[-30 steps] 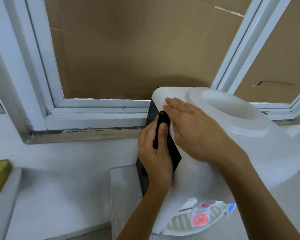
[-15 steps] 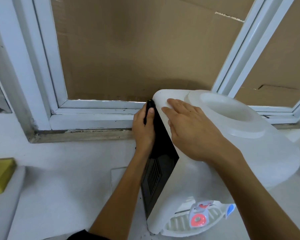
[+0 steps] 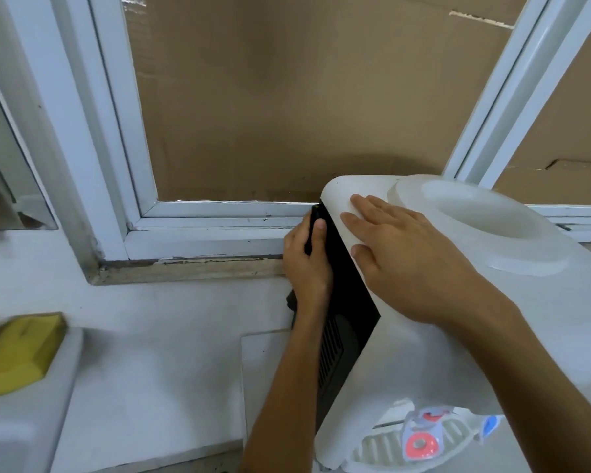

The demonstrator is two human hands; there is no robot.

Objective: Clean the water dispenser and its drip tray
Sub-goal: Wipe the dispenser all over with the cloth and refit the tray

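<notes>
A left hand [image 3: 308, 264] grips a dark cloth [image 3: 316, 227] against the water dispenser [image 3: 423, 353]'s black side panel. The right hand [image 3: 400, 254] lies flat, fingers straight, on its white top.

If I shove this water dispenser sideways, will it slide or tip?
The water dispenser probably slides easily: no bottle sits in its top well, so it looks light. Its tall body could tip if pushed high, where the right hand rests.
</notes>
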